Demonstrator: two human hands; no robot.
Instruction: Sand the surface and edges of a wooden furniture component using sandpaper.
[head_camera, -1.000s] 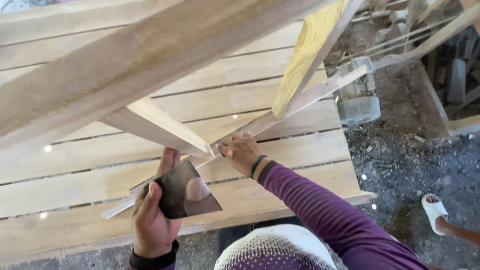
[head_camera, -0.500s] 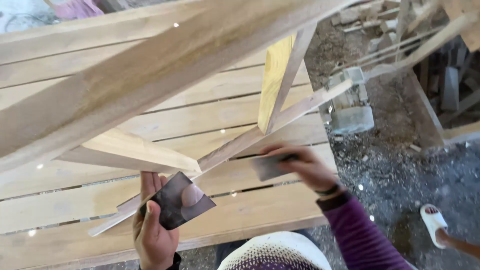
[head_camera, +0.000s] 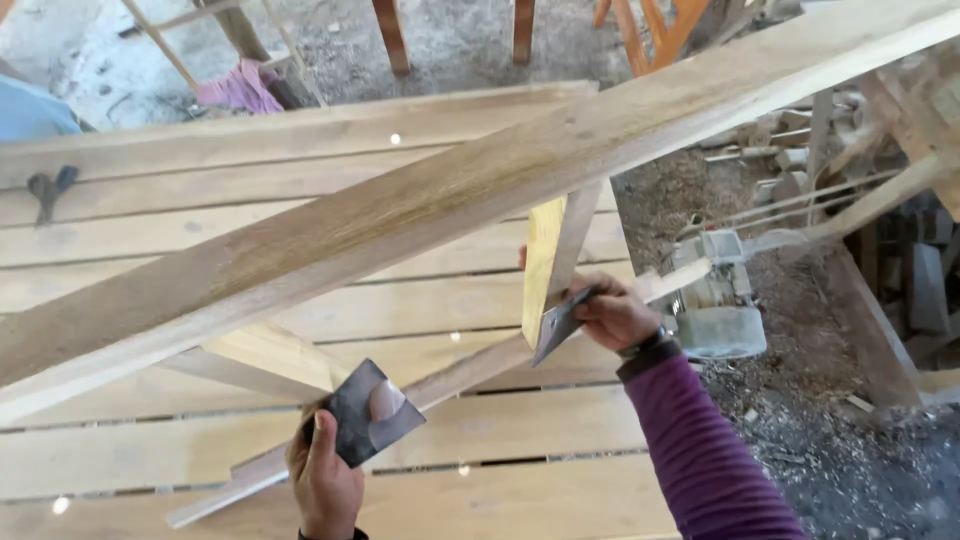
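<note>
Two metal scrapers (head_camera: 366, 412), each pinched between fingers (head_camera: 318, 432).

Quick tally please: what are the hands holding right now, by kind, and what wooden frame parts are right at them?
Dark flat scraper sheets: 2, one in the left hand at, one in the right hand at
Thin diagonal wooden rail: 1
Yellowish upright slat: 1
Large top beam: 1
Total: 5

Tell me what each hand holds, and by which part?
Left hand: dark metal scraper, by its lower-left corner. Right hand: second scraper, by its upper end.
</note>
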